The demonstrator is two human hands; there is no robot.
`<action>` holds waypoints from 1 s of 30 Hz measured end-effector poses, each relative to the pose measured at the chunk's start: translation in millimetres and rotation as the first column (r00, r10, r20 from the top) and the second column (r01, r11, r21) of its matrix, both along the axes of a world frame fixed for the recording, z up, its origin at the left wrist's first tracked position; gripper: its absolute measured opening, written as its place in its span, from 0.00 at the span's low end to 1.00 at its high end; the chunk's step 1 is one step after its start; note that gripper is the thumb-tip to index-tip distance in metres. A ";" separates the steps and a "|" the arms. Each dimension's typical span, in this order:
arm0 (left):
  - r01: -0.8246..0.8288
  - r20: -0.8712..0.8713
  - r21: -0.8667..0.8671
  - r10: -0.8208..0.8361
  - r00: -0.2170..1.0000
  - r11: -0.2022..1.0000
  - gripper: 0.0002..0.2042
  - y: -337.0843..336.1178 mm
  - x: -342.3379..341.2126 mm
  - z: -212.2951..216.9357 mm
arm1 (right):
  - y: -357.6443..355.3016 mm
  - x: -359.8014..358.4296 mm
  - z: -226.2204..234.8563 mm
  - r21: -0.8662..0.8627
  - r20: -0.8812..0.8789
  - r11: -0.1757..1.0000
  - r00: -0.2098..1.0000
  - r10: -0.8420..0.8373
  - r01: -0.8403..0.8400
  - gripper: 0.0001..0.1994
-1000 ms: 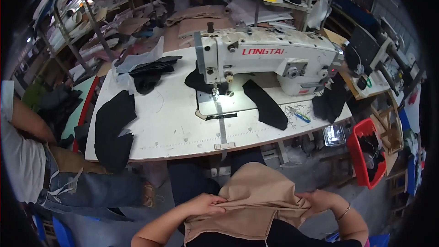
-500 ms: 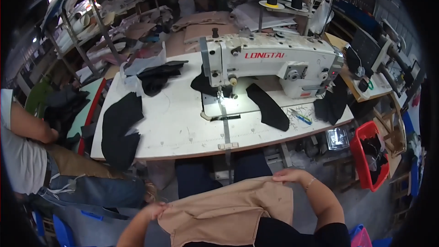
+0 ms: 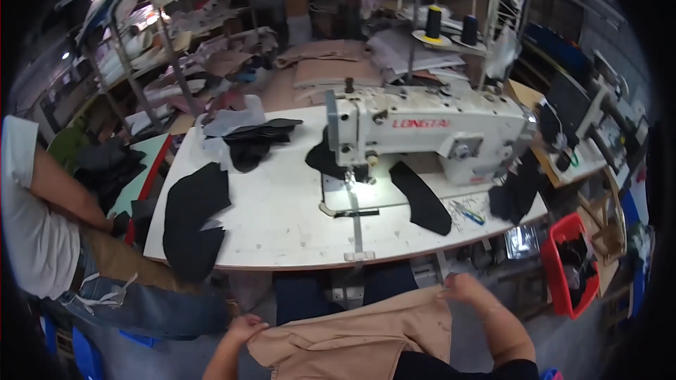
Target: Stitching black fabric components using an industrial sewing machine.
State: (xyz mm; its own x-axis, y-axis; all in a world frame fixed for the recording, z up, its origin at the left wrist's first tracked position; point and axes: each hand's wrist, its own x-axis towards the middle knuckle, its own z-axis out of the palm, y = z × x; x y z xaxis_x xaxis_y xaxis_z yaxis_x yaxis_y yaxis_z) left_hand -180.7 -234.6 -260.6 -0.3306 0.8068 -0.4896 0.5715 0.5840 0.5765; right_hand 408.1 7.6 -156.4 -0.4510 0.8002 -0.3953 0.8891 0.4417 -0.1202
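Observation:
A tan cloth stretches across my lap, its upper edge drawn fairly straight between my hands. My left hand pinches its left corner, and my right hand grips the upper right corner. Beyond my knees stands a white sewing machine on a white table, its lamp lighting the needle area. Black fabric pieces lie around it: one curved strip right of the needle, a larger piece at the left edge, and a bunched stack farther back. Neither hand touches the table.
Small blue-and-green thread snips rest at the table's right. A red basket of dark scraps stands beyond that end. At my left a co-worker sits close by a green-topped table. Thread spools rise behind the machine.
My view has tilted up, so the table and machine appear lower. Both hands keep hold of the tan cloth, which shows lower in the picture. The co-worker's arm has shifted slightly.

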 end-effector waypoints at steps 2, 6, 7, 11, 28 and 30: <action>0.250 -0.141 0.022 -0.245 0.959 0.968 0.23 24.1 -7.5 67.5 | 13.2 -9.6 92.3 -0.327 -0.462 0.936 0.842 -0.279 0.131 0.12; 0.290 0.427 0.392 -0.452 0.783 0.873 0.11 114.8 33.3 240.3 | 71.5 -48.8 145.6 -0.122 -0.831 0.937 0.483 -0.277 0.326 0.04; 0.302 0.393 0.478 -0.508 0.766 0.825 0.09 132.9 28.6 272.4 | 98.7 -57.4 139.1 0.036 -0.818 0.911 0.536 -0.210 0.411 0.05; -0.070 -0.059 0.756 0.173 0.983 0.651 0.10 211.8 -56.2 273.8 | 175.5 -114.4 119.6 0.432 -0.656 0.805 0.755 -0.029 0.406 0.14; 0.124 -0.463 0.288 0.025 0.886 0.950 0.33 349.5 -174.3 239.1 | 136.1 -83.7 189.3 -0.068 -0.669 0.959 0.700 -0.248 0.274 0.10; 0.113 -0.457 0.291 0.034 0.889 0.950 0.33 347.5 -175.1 243.3 | 123.4 -81.7 196.4 -0.315 -0.767 0.935 0.537 -0.352 0.163 0.09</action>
